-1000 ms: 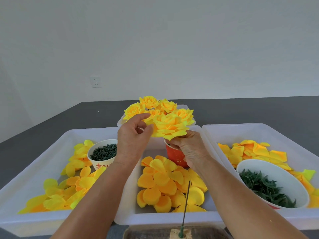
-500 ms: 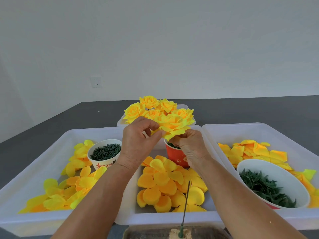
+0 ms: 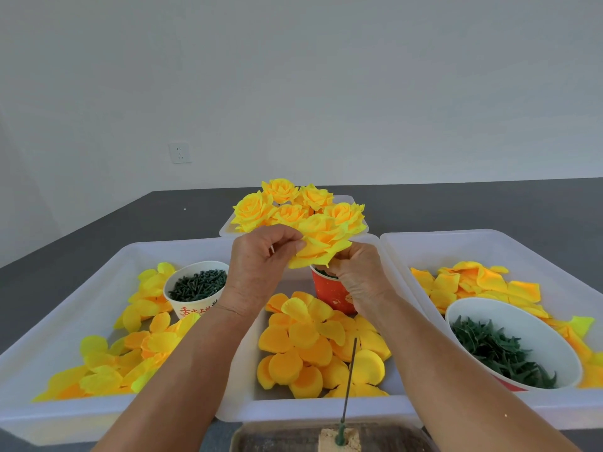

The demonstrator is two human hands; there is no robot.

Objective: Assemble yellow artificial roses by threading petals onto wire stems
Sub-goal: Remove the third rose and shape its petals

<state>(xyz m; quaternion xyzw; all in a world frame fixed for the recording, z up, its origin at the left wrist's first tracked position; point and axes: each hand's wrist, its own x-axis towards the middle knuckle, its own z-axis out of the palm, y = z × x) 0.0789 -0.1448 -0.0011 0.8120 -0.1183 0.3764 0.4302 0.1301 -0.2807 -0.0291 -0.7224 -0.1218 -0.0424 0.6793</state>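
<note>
I hold a full yellow rose (image 3: 321, 243) up over the middle white tray (image 3: 243, 360). My left hand (image 3: 261, 269) pinches its outer petals on the left side with curled fingers. From underneath, my right hand (image 3: 357, 272) grips the base of the flower; the part it holds is hidden by the fingers. A thin dark wire stem (image 3: 349, 383) stands upright in a small block (image 3: 339, 443) at the near edge. Loose yellow-orange petals (image 3: 310, 350) lie in the middle tray.
Several finished roses (image 3: 287, 203) stand in a far tray. A red cup (image 3: 332, 293) sits behind my hands. The left tray (image 3: 65, 321) holds petals and a white cup of dark green pieces (image 3: 199, 283). The right tray (image 3: 489, 246) holds petals and a bowl of green leaves (image 3: 502, 350).
My left fingers have curled in from an open reach and now pinch the rose's left petals. The rose has tilted a little; my right hand stays under it.
</note>
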